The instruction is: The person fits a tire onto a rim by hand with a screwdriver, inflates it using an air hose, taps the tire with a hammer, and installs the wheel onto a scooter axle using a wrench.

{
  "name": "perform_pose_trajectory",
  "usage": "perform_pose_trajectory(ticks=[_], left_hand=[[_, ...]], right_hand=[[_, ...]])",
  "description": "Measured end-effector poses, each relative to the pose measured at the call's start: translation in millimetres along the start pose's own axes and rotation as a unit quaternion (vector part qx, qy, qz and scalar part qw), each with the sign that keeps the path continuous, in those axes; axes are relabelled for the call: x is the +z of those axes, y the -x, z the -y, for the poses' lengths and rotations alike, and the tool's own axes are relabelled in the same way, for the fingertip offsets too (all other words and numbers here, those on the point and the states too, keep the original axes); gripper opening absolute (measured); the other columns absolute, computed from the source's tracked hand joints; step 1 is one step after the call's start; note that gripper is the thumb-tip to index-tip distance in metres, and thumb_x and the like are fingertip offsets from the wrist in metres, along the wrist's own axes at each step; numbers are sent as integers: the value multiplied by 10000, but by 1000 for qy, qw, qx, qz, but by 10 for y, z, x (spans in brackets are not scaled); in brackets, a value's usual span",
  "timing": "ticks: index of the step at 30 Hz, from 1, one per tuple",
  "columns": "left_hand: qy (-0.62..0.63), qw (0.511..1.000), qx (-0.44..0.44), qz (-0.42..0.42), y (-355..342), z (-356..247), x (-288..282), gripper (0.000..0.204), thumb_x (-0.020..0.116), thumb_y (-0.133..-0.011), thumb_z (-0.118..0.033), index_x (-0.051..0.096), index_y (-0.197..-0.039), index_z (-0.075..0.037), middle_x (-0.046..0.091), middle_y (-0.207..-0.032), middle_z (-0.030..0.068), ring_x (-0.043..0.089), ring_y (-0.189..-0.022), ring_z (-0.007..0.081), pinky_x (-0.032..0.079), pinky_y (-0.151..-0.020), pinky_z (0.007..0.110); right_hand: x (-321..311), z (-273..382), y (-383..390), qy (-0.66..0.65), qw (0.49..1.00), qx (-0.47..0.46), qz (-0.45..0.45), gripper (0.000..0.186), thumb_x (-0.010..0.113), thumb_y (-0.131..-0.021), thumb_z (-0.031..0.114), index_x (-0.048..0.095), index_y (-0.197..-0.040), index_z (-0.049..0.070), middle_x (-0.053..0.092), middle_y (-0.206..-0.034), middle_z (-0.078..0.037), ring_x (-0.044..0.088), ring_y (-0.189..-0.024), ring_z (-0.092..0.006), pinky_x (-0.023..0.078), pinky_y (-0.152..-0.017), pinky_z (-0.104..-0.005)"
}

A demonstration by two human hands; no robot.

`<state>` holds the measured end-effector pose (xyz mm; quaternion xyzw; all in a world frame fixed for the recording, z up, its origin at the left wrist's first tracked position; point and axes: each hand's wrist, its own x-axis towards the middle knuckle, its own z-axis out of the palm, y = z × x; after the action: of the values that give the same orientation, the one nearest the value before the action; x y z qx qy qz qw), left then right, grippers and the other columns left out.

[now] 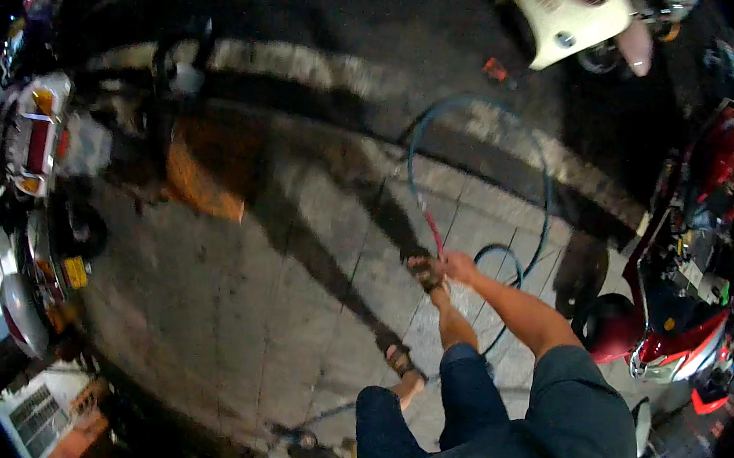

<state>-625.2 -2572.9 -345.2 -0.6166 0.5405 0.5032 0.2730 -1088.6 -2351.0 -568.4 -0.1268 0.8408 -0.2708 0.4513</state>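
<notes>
My right hand is closed around the red end section of a hose, held out in front of my body above my sandalled feet. From the red part a blue-green length rises in a wide loop over the kerb and curls back near my right forearm. A smaller coil of it shows just beyond my wrist. The hose's far run past my legs is partly hidden. My left hand and forearm do not show.
A cream scooter stands on the road beyond the kerb. Red motorbikes crowd the right side. At left is a vehicle with a tail light. An orange-brown sheet lies on the paving. A small red object is near the scooter.
</notes>
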Motion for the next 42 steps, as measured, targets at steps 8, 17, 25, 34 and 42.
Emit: perform_pose_trajectory(ticks=[8, 17, 25, 34, 42], left_hand=[[14, 992, 108, -69, -535, -380, -996, 346, 552, -950, -282, 529, -1144, 4, 612, -811, 99, 540, -600, 193, 456, -521, 358], [-228, 819, 517, 103, -292, -2412, -944, 573, 698, -851, -284, 483, -1325, -45, 640, -1013, 122, 617, -877, 255, 499, -772, 365], [-368, 596, 606, 376, 299, -1915, 698, 603, 669, -904, -271, 397, -1398, -59, 612, -1209, 140, 595, -1032, 215, 487, -818, 316], [-554, 529, 305, 566, 2498, -125, 2509, 448, 518, -976, -354, 552, -1218, 21, 699, -943, 105, 622, -805, 163, 452, -783, 299], [-716, 367, 412, 427, 2951, 1188, 4060, 524, 721, -854, -292, 554, -1242, 18, 648, -1117, 171, 623, -1017, 233, 489, -854, 357]], right_hand=[[-667, 954, 2069, -89, 984, 1, -152, 454, 595, -818, 508, 662, -996, 96, 668, -860, -156, 644, -809, -332, 477, -692, -443], [188, 2712, 4910, -242, 947, -116, -175, 432, 526, -961, 447, 621, -1041, 33, 663, -887, -111, 645, -837, -252, 486, -751, -396], [112, 2318, 7200, -488, 761, -384, -186, 405, 567, -946, 456, 533, -1023, 60, 516, -821, -3, 535, -727, -99, 461, -655, -267], [1732, -356, 9419, -668, 307, -100, -670, 192, 558, -971, 291, 559, -1010, 103, 523, -769, 16, 492, -634, -86, 423, -546, -253], [3102, -1907, 10444, -679, 28, -69, -731, 212, 571, -965, 336, 584, -995, 126, 512, -717, 15, 496, -557, -95, 429, -503, -251]])
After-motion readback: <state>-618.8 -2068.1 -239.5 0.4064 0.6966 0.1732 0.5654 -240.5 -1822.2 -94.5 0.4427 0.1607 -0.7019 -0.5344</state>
